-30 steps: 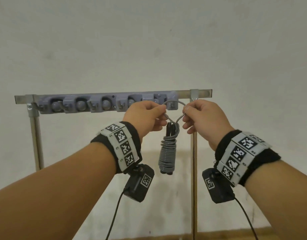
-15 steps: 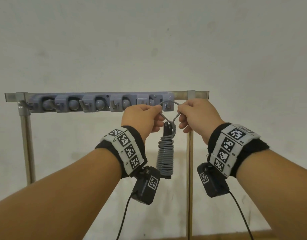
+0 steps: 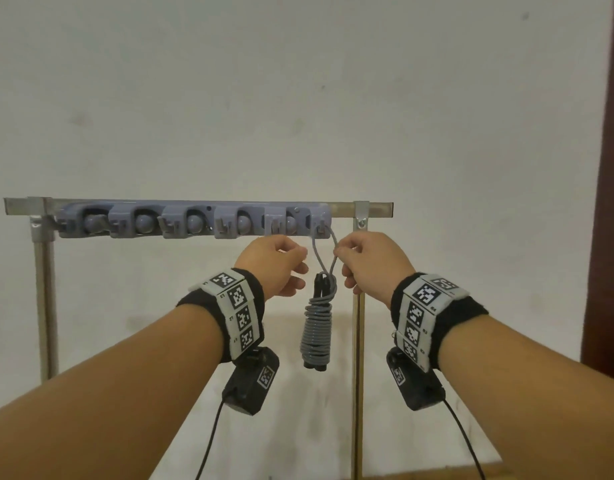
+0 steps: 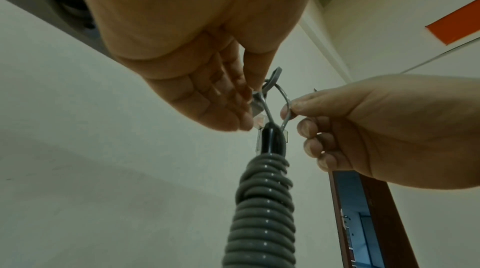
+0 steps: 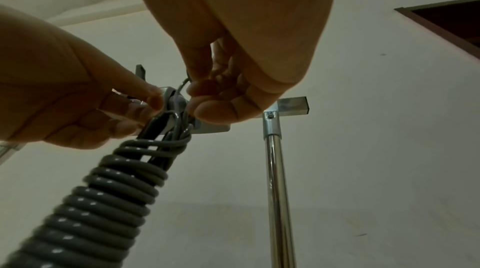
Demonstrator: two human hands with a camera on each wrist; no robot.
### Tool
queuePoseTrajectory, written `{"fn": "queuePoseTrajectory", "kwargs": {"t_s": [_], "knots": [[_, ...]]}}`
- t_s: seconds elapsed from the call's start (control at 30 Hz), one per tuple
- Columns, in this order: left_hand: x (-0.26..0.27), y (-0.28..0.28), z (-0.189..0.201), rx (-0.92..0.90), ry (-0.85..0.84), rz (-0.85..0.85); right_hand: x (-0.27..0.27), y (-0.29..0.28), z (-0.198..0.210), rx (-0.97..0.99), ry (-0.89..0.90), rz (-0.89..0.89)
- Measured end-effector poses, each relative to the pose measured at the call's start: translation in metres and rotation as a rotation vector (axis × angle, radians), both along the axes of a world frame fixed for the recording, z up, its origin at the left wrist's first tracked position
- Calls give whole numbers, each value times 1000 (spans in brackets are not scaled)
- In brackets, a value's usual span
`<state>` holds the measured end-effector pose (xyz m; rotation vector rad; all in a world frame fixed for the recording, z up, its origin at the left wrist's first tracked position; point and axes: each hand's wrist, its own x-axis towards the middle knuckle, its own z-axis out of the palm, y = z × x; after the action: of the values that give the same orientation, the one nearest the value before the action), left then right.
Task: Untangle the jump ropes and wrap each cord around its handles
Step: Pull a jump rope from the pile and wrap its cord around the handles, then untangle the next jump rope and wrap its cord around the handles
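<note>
One grey jump rope (image 3: 317,327), cord coiled tightly round its two black handles into a single bundle, hanging upright below the right end of the rack. One loop of grey cord (image 3: 324,251) left free at the top, passed over the rightmost hook (image 3: 320,227) of the rack.

Two hands, one either side of the loop. Right hand (image 3: 369,258): thumb and forefinger pinch the right strand of the loop, other fingers curled. Left hand (image 3: 274,259): fingers loosely bent beside the left strand, fingertips (image 4: 249,96) at the cord; whether they grip it, cannot tell.

One grey plastic hook rack (image 3: 191,221), long, with six hooks and five rounded clamps counted, fixed along one horizontal metal bar (image 3: 374,205). Two upright metal posts under the bar: one (image 3: 45,306) at the rack's left end, one (image 3: 358,393) just right of the bundle.

Two black wristbands with white coded markers, one per wrist (image 3: 234,315) (image 3: 425,315).
</note>
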<state>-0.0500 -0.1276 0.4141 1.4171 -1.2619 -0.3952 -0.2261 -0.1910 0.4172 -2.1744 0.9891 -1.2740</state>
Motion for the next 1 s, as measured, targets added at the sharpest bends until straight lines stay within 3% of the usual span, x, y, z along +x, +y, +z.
{"fn": "queuePoseTrajectory", "kwargs": {"t_s": [0.17, 0.3, 0.47, 0.57, 0.83, 1.0], "knots": [[8, 43, -18, 167, -72, -93, -12, 31, -18, 115, 131, 49], [10, 86, -68, 316, -259, -203, -14, 62, -61, 181, 311, 122], [14, 136, -165, 633, -884, -273, -7, 100, -136, 302, 406, 211], [12, 159, -228, 789, -1113, -373, 0, 118, -187, 353, 463, 250], [8, 204, -362, 1067, -1193, -603, 12, 150, -323, 481, 636, 335], [15, 221, -421, 1155, -1095, -658, 23, 157, -395, 544, 744, 367]]}}
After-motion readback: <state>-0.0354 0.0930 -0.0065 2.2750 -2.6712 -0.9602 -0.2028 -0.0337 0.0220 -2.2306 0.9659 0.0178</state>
